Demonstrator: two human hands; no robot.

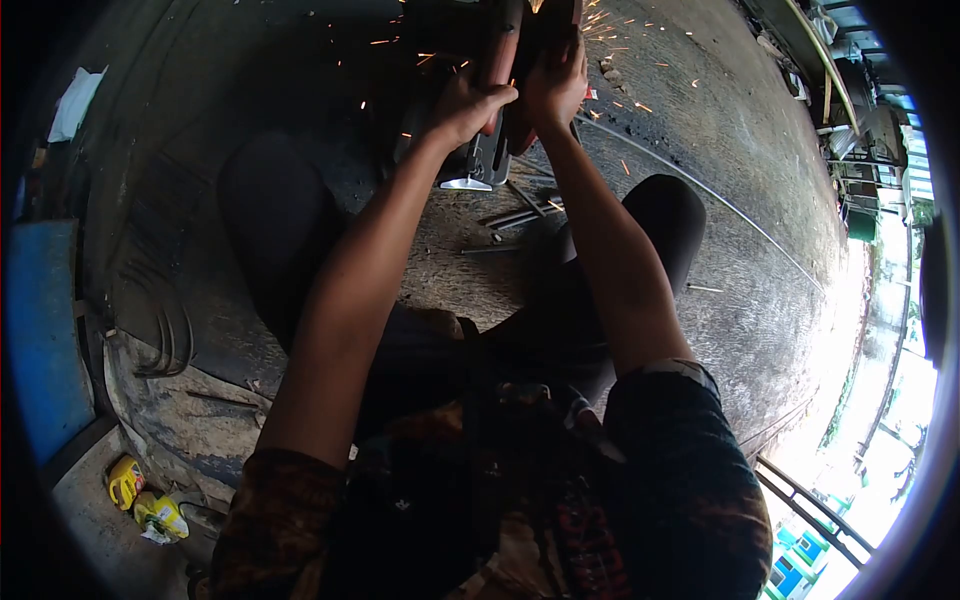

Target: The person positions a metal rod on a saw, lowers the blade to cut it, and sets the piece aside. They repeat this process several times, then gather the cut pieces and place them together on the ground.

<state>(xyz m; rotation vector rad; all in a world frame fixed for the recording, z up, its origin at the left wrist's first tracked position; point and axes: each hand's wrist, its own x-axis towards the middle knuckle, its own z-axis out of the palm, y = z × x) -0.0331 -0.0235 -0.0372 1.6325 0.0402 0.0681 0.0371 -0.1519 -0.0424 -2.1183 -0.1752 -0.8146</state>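
Observation:
At the top centre, a red machine point(501, 62) with a grey slotted metal base point(489, 155) throws orange sparks to both sides. My left hand point(468, 108) is closed at its red bar, the thumb pointing right across it. Close beside it, my right hand point(556, 92) is closed against the red part on the right, fingers pointing up and partly hidden. What lies between the two red parts is dark and cut off by the frame's top edge.
Thin metal rods point(520, 214) lie on the floor below the machine. A long thin rod point(700, 185) runs toward the right. My bent knees point(668, 215) flank the work. Yellow packets point(160, 515) and a blue panel point(50, 330) are at left; railings stand at lower right.

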